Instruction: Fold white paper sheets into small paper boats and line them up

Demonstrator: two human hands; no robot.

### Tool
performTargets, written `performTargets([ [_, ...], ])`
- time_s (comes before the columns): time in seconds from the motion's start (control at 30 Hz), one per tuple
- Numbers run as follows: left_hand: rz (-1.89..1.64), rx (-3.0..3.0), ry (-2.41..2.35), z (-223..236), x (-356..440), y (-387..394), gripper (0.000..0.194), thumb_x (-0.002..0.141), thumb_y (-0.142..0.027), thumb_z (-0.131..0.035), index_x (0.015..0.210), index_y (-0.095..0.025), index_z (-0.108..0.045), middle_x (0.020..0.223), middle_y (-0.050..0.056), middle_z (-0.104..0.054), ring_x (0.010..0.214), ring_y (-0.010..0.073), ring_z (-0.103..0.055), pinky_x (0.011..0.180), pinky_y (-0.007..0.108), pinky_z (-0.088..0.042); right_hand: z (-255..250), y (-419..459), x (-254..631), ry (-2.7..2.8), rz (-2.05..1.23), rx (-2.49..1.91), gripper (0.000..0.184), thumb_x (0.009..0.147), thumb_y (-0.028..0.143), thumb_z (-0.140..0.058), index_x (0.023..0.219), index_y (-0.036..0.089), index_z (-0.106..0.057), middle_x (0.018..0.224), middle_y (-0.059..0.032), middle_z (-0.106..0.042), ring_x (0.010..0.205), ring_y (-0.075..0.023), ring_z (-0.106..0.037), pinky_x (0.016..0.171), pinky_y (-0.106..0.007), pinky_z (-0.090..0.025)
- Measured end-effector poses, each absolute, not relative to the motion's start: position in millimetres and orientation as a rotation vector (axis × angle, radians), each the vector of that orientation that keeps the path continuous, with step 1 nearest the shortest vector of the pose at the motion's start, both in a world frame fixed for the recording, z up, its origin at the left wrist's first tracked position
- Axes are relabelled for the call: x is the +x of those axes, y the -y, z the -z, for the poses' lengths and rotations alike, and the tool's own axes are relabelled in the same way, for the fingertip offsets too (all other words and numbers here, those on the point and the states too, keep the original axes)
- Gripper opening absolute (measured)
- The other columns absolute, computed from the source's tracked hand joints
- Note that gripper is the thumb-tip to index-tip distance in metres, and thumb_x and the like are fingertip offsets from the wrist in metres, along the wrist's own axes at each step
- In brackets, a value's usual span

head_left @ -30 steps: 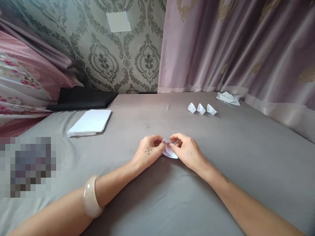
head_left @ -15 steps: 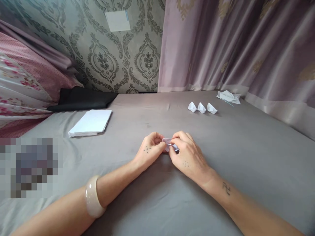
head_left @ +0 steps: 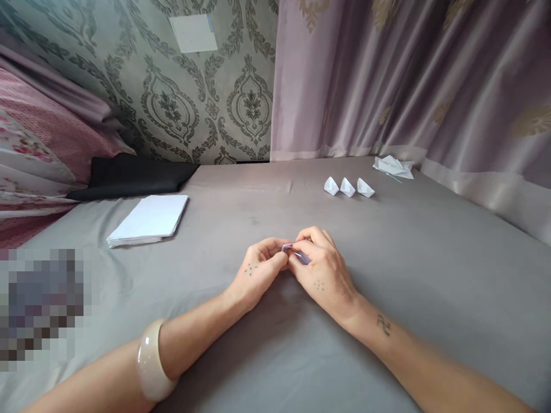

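Note:
A small piece of folded paper [head_left: 303, 257], pale lilac in the shade, is pinched between my two hands at the middle of the view. My left hand [head_left: 260, 267] grips its left end with thumb and fingers. From the other side my right hand [head_left: 322, 267] closes over it, thumb and fingertips pressed on the paper and hiding most of it. Both hands are just above the grey cloth [head_left: 275, 355], fingertips almost meeting. A wide pale bangle [head_left: 155, 361] circles my left forearm.
Three white folded-paper shapes [head_left: 347, 187] stand in a row at the back right. Behind them lies a loose paper pile [head_left: 394, 167] with a thin bluish stick [head_left: 394, 178]. At left are a stack of white paper [head_left: 148, 219] and a black cloth [head_left: 138, 175]. Curtains [head_left: 344, 80] hang behind.
My fingers have drawn closer together over the paper, and less of it shows now. The whole view has shifted slightly, so the background sits further left.

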State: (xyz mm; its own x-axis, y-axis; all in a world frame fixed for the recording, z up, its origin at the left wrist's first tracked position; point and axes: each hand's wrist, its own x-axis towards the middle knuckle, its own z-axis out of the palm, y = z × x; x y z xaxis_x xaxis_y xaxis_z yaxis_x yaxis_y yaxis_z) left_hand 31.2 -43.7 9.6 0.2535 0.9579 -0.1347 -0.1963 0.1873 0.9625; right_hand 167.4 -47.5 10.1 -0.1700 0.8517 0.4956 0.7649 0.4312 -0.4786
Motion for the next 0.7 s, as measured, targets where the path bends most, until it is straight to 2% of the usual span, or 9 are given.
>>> performTargets([
  [0.37,-1.046,1.083,-1.054,-4.6,28.6,40.6,0.022,0.074,-0.021,-0.059,0.093,-0.012,-0.066,0.087,0.007,-0.072,0.085,0.0190,-0.068,0.082,0.031,-0.052,-4.8,41.5,168.1,1.981,-0.246,-1.402,0.015,0.086,0.020,-0.058,0.076,0.021,-0.069,0.089,-0.0045,-0.059,0.085,-0.0181,-0.053,0.075,-0.030,-0.046],
  [0.5,-1.017,1.131,-1.083,-0.2,26.4,39.3,0.020,0.077,-0.021,-0.056,0.092,-0.013,-0.066,0.085,0.006,-0.072,0.081,0.0180,-0.068,0.081,0.030,-0.052,-3.0,44.3,172.8,2.029,-0.352,-1.451,0.017,0.086,0.015,-0.054,0.077,0.019,-0.067,0.093,-0.0044,-0.059,0.087,-0.0168,-0.056,0.074,-0.029,-0.047],
  [0.7,-0.996,1.242,-1.132,0.5,25.1,39.4,0.021,0.076,-0.016,-0.053,0.091,-0.015,-0.067,0.087,0.004,-0.072,0.083,0.0166,-0.067,0.075,0.024,-0.050,1.8,43.5,172.9,2.073,-0.332,-1.475,0.019,0.086,0.013,-0.049,0.072,0.019,-0.061,0.095,-0.0040,-0.060,0.088,-0.0168,-0.057,0.073,-0.028,-0.046],
])
